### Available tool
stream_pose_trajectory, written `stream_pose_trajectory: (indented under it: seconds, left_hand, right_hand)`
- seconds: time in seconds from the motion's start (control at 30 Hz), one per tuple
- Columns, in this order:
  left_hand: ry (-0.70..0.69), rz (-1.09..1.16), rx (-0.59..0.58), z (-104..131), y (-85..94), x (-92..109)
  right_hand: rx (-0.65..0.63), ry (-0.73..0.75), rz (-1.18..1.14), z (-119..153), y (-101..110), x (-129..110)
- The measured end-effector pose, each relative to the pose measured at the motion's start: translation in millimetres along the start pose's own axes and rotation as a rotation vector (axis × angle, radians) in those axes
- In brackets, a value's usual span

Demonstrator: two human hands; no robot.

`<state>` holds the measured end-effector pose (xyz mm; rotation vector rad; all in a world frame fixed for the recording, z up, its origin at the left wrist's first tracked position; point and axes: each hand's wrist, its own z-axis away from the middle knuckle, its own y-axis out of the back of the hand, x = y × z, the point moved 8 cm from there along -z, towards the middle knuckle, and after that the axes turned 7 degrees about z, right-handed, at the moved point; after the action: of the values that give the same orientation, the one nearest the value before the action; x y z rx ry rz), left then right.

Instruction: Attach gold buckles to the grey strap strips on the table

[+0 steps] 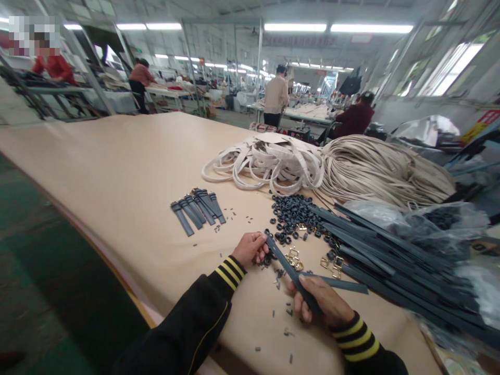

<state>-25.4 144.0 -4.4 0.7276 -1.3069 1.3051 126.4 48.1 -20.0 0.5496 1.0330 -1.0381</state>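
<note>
Rows of strip lights hang over a factory hall where several people stand or sit at distant benches. Nearest the camera runs a long worktop [117, 172] covered in tan sheet. Toward its far right edge lies a big coil of beige cord [386, 169], and just beside that a tangle of cream straps [269, 161]. Along the right edge a thick pile of long dark straps [398, 255] fans out, partly under clear plastic bags [437, 219]. A heap of small black rings [292, 213] sits mid-worktop, with a few brass buckles [295, 258] just below it. Left of the rings lies a short row of finished dark tabs [197, 208]. Tiny dark offcuts speckle the near edge. The left hand [250, 249] pinches the upper end of a single dark strap [291, 273], fingers curled around it. The right hand [322, 304] grips the strap's lower end, thumb pressed on top, holding it slantwise above the near edge.
</note>
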Motion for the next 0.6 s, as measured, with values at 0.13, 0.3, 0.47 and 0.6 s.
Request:
stream_pose_trajectory:
  seconds: [0.13,0.3,0.47,0.6]
  left_hand:
    - [0.008,0.0,0.005,-0.6,1.0,-1.6]
    - [0.024,0.001,0.007,0.0,1.7,-3.0]
    - [0.032,0.003,0.011,1.1,0.6,-2.3]
    - [0.033,-0.005,0.002,0.8,-0.3,-2.5]
  right_hand:
    - [-0.023,-0.019,-0.005,1.1,-2.9,-0.4]
    - [-0.041,-0.014,-0.015,3.7,-5.7,-3.3]
    - [-0.069,0.001,-0.028,2.6,-6.6,-1.1]
    - [-0.102,-0.01,-0.068,0.9,-7.9,2.7]
